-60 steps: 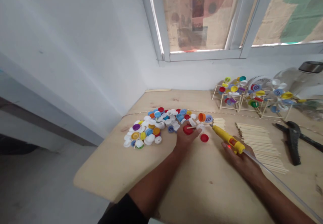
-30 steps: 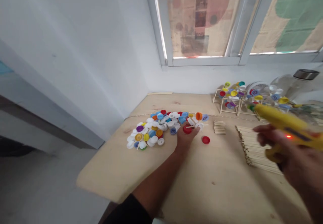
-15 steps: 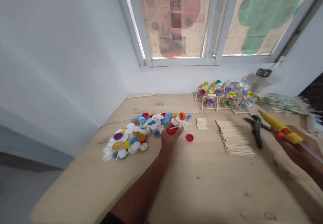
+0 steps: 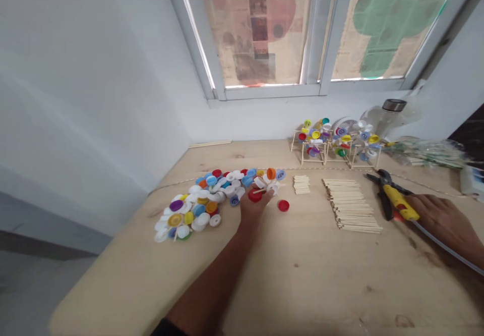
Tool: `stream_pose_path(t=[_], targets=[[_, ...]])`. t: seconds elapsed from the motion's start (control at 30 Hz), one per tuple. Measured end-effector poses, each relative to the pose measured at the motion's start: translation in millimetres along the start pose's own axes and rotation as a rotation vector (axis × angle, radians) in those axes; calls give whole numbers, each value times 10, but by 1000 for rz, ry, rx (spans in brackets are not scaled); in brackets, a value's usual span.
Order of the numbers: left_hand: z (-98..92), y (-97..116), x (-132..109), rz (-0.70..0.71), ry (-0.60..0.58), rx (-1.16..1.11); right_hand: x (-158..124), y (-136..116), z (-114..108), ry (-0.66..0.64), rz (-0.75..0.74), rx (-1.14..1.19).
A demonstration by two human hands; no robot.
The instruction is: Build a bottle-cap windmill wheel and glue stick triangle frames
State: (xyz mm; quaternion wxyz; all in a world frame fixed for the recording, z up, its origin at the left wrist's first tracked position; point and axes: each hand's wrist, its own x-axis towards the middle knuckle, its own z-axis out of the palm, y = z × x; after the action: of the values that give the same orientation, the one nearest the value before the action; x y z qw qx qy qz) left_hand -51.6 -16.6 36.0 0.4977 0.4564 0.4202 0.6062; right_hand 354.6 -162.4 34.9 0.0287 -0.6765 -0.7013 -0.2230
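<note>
My left hand rests on the wooden table at the edge of a pile of coloured bottle caps. Its fingers pinch a red cap with a thin wooden stick across it. Another red cap lies loose just to its right. My right hand is low on the table at the right, wrapped round a yellow glue gun whose nozzle points towards black pliers. A clear glue stick trails from the gun's back.
A row of long wooden sticks and a small stack of short sticks lie between my hands. Stick-and-cap models stand by the back wall under the window, next to a clear jar. The table's left edge drops off.
My right hand has carried the glue gun away from the caps, swung it up and to the right, then lowered it onto the table beside the pliers. The left hand stays on the red cap.
</note>
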Motion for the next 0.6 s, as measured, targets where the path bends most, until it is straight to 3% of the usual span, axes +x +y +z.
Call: stream_pose_path(t=[0.23,0.6], targets=[[-28,-42,32,-6,-3,1,-85,199,91,-1,-138,25],[-48,-97,51,-2,-12,-26,-266,473,222,-50,-107,180]])
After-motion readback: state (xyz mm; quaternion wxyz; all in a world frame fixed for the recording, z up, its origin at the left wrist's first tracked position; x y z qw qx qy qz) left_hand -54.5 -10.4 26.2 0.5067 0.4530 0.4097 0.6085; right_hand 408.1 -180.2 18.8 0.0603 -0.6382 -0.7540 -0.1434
